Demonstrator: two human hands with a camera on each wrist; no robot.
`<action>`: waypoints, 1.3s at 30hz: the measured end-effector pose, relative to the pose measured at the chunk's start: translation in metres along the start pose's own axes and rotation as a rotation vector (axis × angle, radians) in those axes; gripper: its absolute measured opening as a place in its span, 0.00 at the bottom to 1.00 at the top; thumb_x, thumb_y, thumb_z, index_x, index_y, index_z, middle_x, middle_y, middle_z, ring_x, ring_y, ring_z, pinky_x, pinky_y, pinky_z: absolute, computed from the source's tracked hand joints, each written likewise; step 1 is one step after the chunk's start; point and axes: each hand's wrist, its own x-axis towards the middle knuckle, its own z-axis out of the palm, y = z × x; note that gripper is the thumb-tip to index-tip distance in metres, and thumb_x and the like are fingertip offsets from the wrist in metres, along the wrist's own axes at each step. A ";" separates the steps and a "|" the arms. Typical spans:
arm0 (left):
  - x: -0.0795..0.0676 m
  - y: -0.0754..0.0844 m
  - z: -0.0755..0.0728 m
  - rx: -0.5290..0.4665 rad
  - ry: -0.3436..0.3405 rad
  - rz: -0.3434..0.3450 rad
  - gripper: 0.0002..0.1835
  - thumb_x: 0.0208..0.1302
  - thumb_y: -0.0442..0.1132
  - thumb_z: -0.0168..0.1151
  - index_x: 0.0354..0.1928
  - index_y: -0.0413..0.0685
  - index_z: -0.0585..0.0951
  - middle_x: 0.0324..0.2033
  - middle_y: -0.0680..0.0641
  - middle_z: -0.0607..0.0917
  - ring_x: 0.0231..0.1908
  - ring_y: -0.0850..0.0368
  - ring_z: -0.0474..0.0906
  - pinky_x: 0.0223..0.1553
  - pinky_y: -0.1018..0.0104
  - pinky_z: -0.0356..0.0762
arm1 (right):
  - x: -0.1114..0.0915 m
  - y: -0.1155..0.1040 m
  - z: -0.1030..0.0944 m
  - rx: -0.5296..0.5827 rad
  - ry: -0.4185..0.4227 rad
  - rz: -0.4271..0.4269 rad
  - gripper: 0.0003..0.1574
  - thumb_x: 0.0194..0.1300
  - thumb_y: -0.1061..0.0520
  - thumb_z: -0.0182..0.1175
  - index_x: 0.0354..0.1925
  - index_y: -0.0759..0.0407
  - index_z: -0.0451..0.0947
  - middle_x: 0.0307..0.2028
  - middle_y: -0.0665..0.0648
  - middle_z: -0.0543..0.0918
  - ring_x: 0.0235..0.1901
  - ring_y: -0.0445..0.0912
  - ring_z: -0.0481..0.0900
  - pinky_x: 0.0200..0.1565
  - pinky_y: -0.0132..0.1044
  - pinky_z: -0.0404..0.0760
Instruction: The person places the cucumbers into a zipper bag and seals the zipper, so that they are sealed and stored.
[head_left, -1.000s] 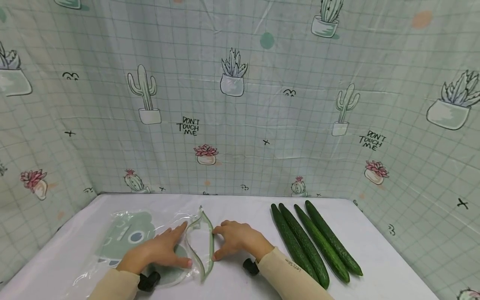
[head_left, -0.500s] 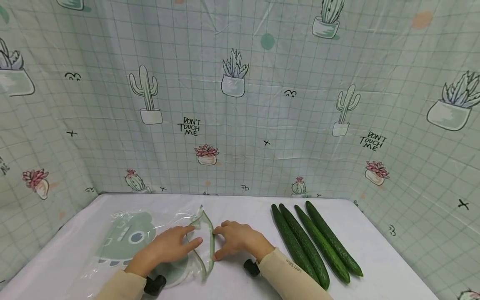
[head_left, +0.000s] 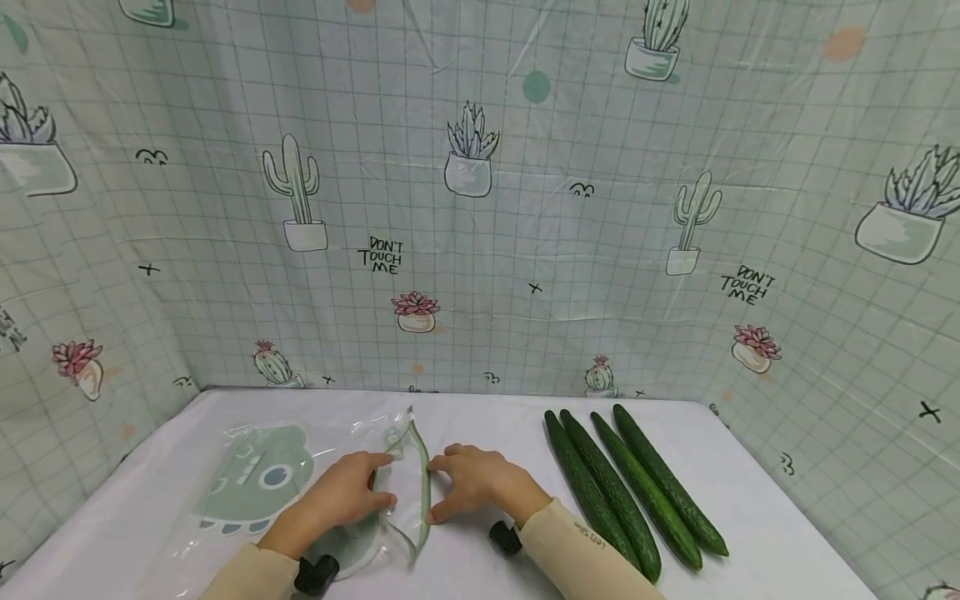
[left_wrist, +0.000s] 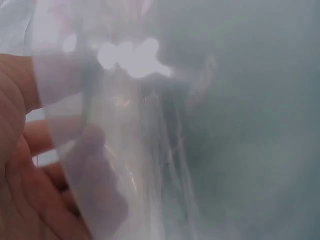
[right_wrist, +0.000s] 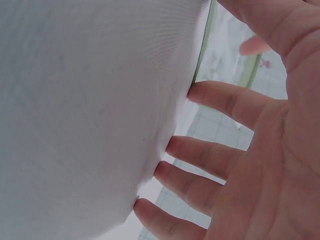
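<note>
A clear zip bag [head_left: 255,475] with a green cartoon creature print lies on the left of the white table, its green-edged mouth spread toward the right. My left hand [head_left: 341,492] grips the mouth's left edge, thumb and fingers reaching over it. Through the shiny film [left_wrist: 145,150] in the left wrist view, those fingers show bent. My right hand [head_left: 476,483] rests at the opposite edge, fingertips down against the green strip [head_left: 425,492]. In the right wrist view, the right fingers [right_wrist: 210,150] are spread and nearly straight, the index tip right at the strip.
Several long green cucumbers [head_left: 633,492] lie side by side to the right of my right arm. A grid-patterned curtain [head_left: 480,250] with cactus drawings stands behind the table [head_left: 487,408] and along both sides. Black wrist cameras [head_left: 505,538] sit under my sleeves.
My left hand has moved right from on top of the bag, reached into the mouth, then drawn back slightly onto its left edge. The right hand and the cucumbers stay in place.
</note>
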 end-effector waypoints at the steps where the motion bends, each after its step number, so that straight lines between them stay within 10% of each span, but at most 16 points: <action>1: 0.000 0.000 0.001 -0.030 -0.013 0.006 0.30 0.52 0.41 0.73 0.57 0.37 0.78 0.23 0.52 0.72 0.24 0.58 0.66 0.26 0.64 0.65 | 0.000 0.000 0.000 0.000 0.000 0.000 0.44 0.47 0.27 0.66 0.62 0.35 0.72 0.64 0.49 0.69 0.63 0.48 0.67 0.53 0.56 0.73; 10: -0.001 0.001 0.002 -0.126 -0.001 0.047 0.27 0.51 0.31 0.71 0.55 0.31 0.78 0.24 0.52 0.76 0.26 0.58 0.68 0.28 0.65 0.68 | -0.002 -0.001 -0.001 0.008 0.001 -0.004 0.44 0.47 0.27 0.66 0.62 0.35 0.72 0.64 0.49 0.69 0.63 0.48 0.67 0.53 0.55 0.73; 32: 0.002 0.008 0.007 -0.399 0.057 -0.143 0.31 0.51 0.27 0.70 0.59 0.29 0.73 0.30 0.46 0.79 0.14 0.55 0.77 0.24 0.65 0.73 | -0.002 0.001 0.003 -0.002 0.034 -0.029 0.45 0.47 0.22 0.62 0.62 0.32 0.71 0.63 0.51 0.69 0.64 0.48 0.66 0.53 0.53 0.73; 39: 0.002 0.007 0.006 -0.327 0.088 -0.085 0.34 0.43 0.22 0.67 0.59 0.28 0.73 0.27 0.49 0.76 0.24 0.58 0.72 0.27 0.66 0.71 | -0.003 -0.001 0.003 -0.006 0.036 -0.017 0.45 0.46 0.23 0.64 0.62 0.32 0.71 0.63 0.50 0.70 0.64 0.48 0.66 0.53 0.53 0.73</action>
